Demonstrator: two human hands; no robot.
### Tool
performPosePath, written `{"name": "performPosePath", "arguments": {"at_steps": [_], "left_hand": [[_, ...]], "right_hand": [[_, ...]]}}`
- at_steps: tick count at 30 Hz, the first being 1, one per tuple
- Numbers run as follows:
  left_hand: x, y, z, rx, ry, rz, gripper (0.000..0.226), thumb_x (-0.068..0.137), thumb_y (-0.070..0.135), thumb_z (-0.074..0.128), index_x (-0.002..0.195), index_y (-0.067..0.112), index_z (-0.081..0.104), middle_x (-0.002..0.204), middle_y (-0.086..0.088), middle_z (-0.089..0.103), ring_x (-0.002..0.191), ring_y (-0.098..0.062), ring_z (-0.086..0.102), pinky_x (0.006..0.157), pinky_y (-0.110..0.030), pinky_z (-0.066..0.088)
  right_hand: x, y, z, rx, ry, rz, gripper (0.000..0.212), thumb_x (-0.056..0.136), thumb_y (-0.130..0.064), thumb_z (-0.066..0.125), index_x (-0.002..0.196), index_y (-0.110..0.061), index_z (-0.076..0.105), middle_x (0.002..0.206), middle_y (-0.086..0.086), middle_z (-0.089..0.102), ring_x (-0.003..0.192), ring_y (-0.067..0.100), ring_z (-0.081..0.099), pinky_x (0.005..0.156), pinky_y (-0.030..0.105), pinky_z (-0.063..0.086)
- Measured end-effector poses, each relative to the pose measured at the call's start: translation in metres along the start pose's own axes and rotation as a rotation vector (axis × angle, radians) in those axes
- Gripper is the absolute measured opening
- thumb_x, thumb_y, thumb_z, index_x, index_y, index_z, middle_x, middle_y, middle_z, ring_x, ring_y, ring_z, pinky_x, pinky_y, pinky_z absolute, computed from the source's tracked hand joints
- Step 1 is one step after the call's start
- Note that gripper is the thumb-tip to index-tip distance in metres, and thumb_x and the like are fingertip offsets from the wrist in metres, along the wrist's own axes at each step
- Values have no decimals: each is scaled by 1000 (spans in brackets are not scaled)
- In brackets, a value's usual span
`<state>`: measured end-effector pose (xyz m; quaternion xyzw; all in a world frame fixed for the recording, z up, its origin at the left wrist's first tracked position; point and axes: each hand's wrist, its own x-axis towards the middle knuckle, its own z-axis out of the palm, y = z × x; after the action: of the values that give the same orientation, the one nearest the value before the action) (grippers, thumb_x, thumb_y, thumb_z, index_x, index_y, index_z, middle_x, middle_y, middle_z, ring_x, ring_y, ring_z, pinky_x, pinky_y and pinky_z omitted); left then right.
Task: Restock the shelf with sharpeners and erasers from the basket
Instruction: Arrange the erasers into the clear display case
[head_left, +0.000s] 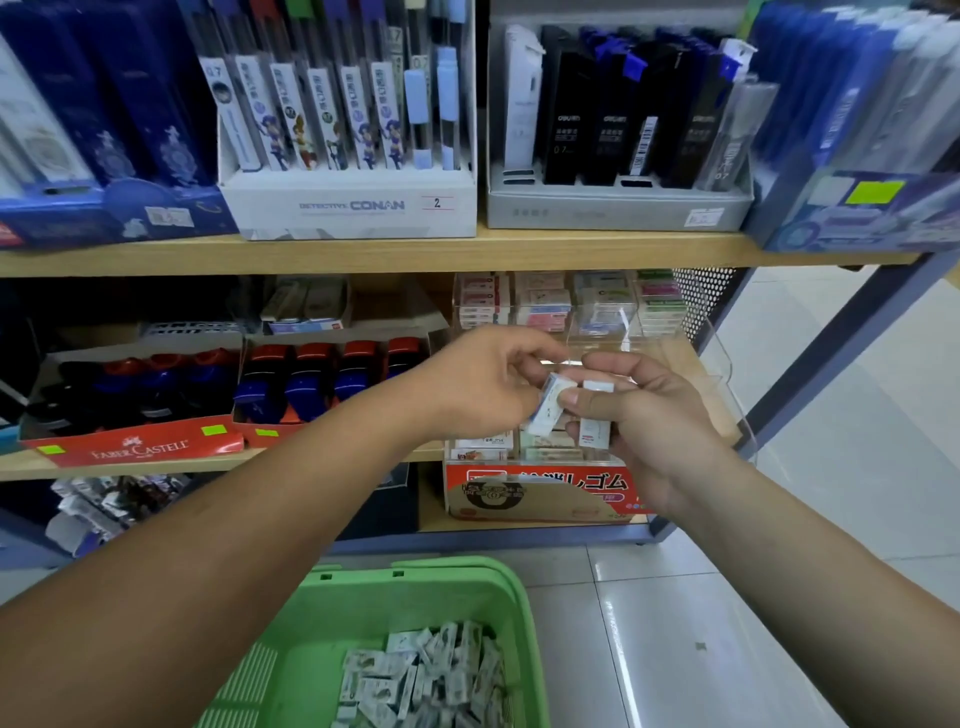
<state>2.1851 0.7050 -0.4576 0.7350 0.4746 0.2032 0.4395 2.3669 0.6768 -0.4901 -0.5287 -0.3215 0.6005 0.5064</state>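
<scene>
Right now I have two white erasers up in front of the middle shelf (260, 456), one per hand. My left hand (483, 379) pinches the first eraser (548, 410) between thumb and curled fingertips, and it sits tilted. My right hand (649, 415) grips the second eraser (596, 421) upright, fingers wrapped behind it and the thumb across its front. The two erasers are just beside each other, and I cannot tell whether they touch.

Directly behind them is a clear acrylic organiser (722, 374). Its far compartments are stacked with boxed erasers, while its right-hand side shows bare wood through the walls. Below it stands a red eraser carton (540, 493).

To the left, two red display trays hold sharpeners: the Faber-Castell tray (140, 447) and a second tray (265, 434) touching its right side.

On the right the shelf ends at a grey upright post (831, 353), with open tiled floor (779, 571) beyond it.

Nearest to me, the green basket (524, 597) sits low between my forearms, holding a loose pile of small packets (426, 680), too many and too jumbled to count.
</scene>
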Motion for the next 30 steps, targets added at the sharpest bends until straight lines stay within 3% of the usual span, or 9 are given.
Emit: {"name": "performPosePath", "arguments": {"at_steps": [4,7,10,15,18,22,24,26,30], "left_hand": [[4,-1,4,-58,-33,36,46,91,-1,69,126,29,70,98,-1,72,76,-6,67,68,-19,55],[6,-1,10,-53,-10,21,35,91,15,78,123,26,68,93,0,75,74,1,68,67,-12,51],[12,-5,16,-31,64,-12,22,90,18,79,109,20,69,86,2,75,69,1,67,61,-13,50],[23,-17,27,383,49,-57,12,91,24,78,98,31,72,91,12,71,84,-3,67,70,-22,53],[28,-14,35,620,19,-58,6,92,33,75,97,34,73,95,17,68,89,-7,64,76,-30,55],[33,-10,43,939,-34,-39,20,100,32,61,114,40,72,108,11,68,98,-16,62,80,-38,56],[32,-11,47,996,-23,-48,27,100,29,61,125,40,67,113,5,68,101,-20,63,82,-41,57],[33,-13,47,984,45,-19,35,99,22,62,129,39,63,112,3,67,100,-21,64,82,-42,58],[27,-13,40,784,134,100,20,99,27,59,115,34,70,101,10,68,94,-15,64,79,-40,57]], "right_hand": [[-3,-2,-7,13,7,-7,44,77,18,77,112,-5,65,96,13,81,68,22,76,55,32,60],[-6,-4,-15,-1,52,-28,42,77,14,79,112,-6,66,95,10,81,72,24,77,64,37,63],[-6,-4,-23,8,111,-34,38,80,10,81,112,-4,66,96,14,80,77,33,77,76,48,65],[-6,-8,-34,41,198,-28,31,81,2,84,109,-1,71,101,19,79,91,34,79,85,48,65],[-9,-14,-41,87,179,9,33,80,0,85,110,-8,73,99,16,80,94,32,79,85,51,64],[-12,-13,-40,30,151,-45,36,79,-4,88,112,-10,74,82,2,80,78,18,78,59,29,60],[-10,-5,-37,-119,203,-129,35,80,-9,89,112,-13,73,70,-6,75,76,14,75,67,28,60],[-6,0,-39,-298,234,-230,34,84,-19,87,115,-20,72,76,-6,75,80,9,74,79,25,57],[-10,-2,-42,-466,152,-291,22,88,-24,84,107,-18,74,82,2,73,73,5,68,66,17,55]]}}
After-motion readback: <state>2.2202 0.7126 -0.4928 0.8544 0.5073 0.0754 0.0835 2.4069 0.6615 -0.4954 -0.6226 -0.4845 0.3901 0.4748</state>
